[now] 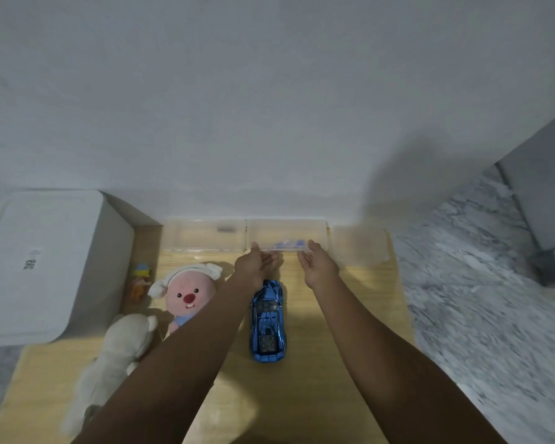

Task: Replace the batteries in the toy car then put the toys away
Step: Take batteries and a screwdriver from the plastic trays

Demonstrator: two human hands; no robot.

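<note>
A shiny blue toy car [269, 322] lies on the wooden table [334, 363], nose toward the wall. Beyond it stands a clear plastic box [287, 233] with small blue items inside. My left hand [255, 262] and my right hand [318, 264] reach to the box's near edge, one at each front corner, fingers fairly straight and touching it. A pink plush [189, 291] with white earmuffs, a white plush [116, 357] and a small orange figure [140, 282] lie to the left of the car.
Two more clear boxes flank the middle one along the wall, one to the left [202, 235] and one to the right [361, 245]. A large white lidded bin [45, 264] stands at the far left. Marble floor [481, 299] lies right of the table.
</note>
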